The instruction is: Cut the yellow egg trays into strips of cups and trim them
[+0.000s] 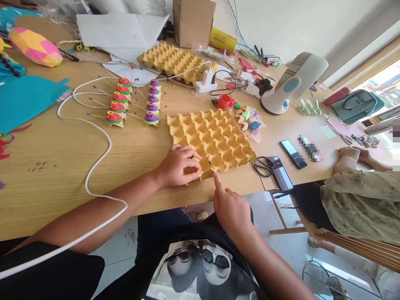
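A yellow pulp egg tray [223, 143] lies at the table's front edge, with a dark line running across its cups. My left hand [179, 166] grips its front left corner, fingers bent over the cups. My right hand [231, 206] is closed at the front edge, its index finger stretched forward along a thin, dark knife [210, 161]. The blade's tip touches the tray along the line; the handle is hidden in my palm. Left of the tray stand two rows of small painted egg-cup figures, one red and green [114, 118], the other purple and orange [151, 118].
Another egg tray [175, 60] lies at the back beside a white power strip [206, 83]. A white fan [292, 85] stands behind right. Scissors [264, 166] and phones [283, 173] lie right of the tray. A white cable [106, 143] crosses my left forearm. Another person's hands [350, 154] rest farther right.
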`<state>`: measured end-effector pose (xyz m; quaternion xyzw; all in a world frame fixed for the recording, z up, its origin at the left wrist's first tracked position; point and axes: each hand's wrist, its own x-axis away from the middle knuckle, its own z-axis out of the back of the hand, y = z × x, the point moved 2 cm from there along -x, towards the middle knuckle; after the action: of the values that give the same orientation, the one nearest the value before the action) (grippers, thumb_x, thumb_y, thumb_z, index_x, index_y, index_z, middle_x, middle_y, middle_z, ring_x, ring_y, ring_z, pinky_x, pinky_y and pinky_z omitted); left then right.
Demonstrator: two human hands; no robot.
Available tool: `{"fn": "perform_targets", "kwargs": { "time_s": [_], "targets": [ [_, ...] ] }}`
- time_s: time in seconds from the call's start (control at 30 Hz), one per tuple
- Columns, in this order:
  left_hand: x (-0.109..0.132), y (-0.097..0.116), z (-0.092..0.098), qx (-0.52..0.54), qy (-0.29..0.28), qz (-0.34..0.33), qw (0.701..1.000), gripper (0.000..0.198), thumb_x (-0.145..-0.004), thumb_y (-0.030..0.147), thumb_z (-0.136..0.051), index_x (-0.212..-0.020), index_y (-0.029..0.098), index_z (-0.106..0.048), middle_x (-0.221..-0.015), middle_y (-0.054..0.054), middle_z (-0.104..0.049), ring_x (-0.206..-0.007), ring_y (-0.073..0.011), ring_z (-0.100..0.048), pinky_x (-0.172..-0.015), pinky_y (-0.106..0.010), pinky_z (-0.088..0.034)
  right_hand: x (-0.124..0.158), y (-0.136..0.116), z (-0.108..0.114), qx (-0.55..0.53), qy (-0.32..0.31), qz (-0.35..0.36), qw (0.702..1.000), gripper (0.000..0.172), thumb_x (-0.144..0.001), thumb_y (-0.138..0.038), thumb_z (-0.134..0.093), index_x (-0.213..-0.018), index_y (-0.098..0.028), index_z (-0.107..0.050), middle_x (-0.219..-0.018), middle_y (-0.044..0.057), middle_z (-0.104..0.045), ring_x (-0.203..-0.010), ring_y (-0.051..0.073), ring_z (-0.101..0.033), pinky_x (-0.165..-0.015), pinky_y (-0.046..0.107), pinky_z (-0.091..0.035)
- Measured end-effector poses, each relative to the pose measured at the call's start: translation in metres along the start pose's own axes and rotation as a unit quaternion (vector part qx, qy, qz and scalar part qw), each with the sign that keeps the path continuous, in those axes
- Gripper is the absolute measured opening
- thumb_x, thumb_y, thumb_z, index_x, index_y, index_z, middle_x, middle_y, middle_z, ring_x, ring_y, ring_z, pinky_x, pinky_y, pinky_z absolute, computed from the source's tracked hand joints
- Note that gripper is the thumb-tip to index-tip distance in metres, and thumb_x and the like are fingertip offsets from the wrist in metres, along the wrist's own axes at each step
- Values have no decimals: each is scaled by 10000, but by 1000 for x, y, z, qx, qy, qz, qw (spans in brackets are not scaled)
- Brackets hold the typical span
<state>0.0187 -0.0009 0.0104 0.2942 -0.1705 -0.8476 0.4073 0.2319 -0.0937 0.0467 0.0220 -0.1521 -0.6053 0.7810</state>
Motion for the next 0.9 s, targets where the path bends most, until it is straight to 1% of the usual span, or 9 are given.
{"fn": "perform_targets", "kwargs": {
  "time_s": [0.1, 0.27, 0.43, 0.5, 0.57, 0.63, 0.7, 0.8, 0.9],
  "targets": [
    [0, -2, 1, 1, 0, 0, 1000, 154, -869, 447, -746, -896, 313, -817, -1192, -31, -755, -1139, -284, -649, -1036, -523, -325, 1, 7, -1, -2, 4, 6, 1000, 638, -1077, -243, -458, -1693, -253, -294, -796, 27, -751, -699, 186, -755, -548, 277, -426],
    [0, -4, 1, 6, -6, -3, 1000, 158, -865, 452, -748, -899, 317, -823, -1189, -26, -752, -1124, -283, -652, -1045, -518, -334, 3, 20, -8, -32, 13, 8, 999, 618, -1084, -275, -472, -1680, -326, -319, -839, 5, -757, -753, 173, -759, -588, 261, -436],
    [0, -4, 0, 0, -1, -7, 1000, 159, -871, 453, -745, -911, 319, -820, -1194, -25, -747, -1131, -278, -652, -1047, -516, -328, -1, 10, -11, -37, 9, 7, 999, 621, -1084, -272, -449, -1688, -279, -306, -849, 27, -770, -751, 175, -760, -604, 254, -449],
    [0, -4, 0, 1, -1, -6, 1000, 159, -872, 452, -743, -912, 319, -820, -1199, -23, -746, -1138, -278, -650, -1056, -517, -326, -1, 6, -8, -33, 5, 4, 999, 624, -1080, -265, -451, -1687, -266, -306, -858, 37, -777, -753, 179, -764, -605, 254, -457],
    [0, -4, 0, 2, -1, -3, 1000, 158, -873, 450, -741, -909, 318, -819, -1197, -26, -748, -1141, -281, -648, -1061, -521, -326, 1, 4, -1, -27, -9, 0, 1000, 609, -1075, -251, -455, -1673, -260, -343, -852, 42, -781, -743, 184, -768, -589, 257, -456],
    [0, -3, 1, 3, -1, 2, 1000, 158, -872, 449, -741, -905, 315, -819, -1191, -31, -752, -1142, -284, -647, -1061, -526, -330, 3, 5, 5, -27, -31, 1, 999, 596, -1066, -238, -468, -1655, -259, -385, -842, 44, -784, -736, 185, -773, -572, 256, -446],
    [0, -2, 1, 6, -1, 6, 1000, 160, -868, 451, -745, -900, 312, -818, -1190, -36, -755, -1142, -286, -645, -1064, -528, -333, 6, 8, 11, -31, -42, 3, 999, 598, -1061, -240, -484, -1652, -259, -393, -849, 47, -788, -744, 182, -775, -570, 250, -441],
    [0, -2, 1, 10, -3, 9, 1000, 156, -862, 446, -751, -897, 309, -816, -1192, -38, -756, -1134, -285, -645, -1068, -528, -335, 13, 14, 16, -41, -26, 2, 999, 594, -1066, -250, -484, -1653, -266, -392, -861, 42, -789, -754, 181, -773, -570, 253, -430],
    [0, -3, 1, 11, -4, 8, 1000, 154, -862, 445, -752, -898, 310, -817, -1191, -35, -753, -1134, -287, -643, -1069, -527, -330, 28, 26, 19, -69, -17, 18, 997, 593, -1058, -225, -484, -1644, -277, -411, -848, 21, -789, -736, 181, -767, -549, 261, -406]
  ]
}}
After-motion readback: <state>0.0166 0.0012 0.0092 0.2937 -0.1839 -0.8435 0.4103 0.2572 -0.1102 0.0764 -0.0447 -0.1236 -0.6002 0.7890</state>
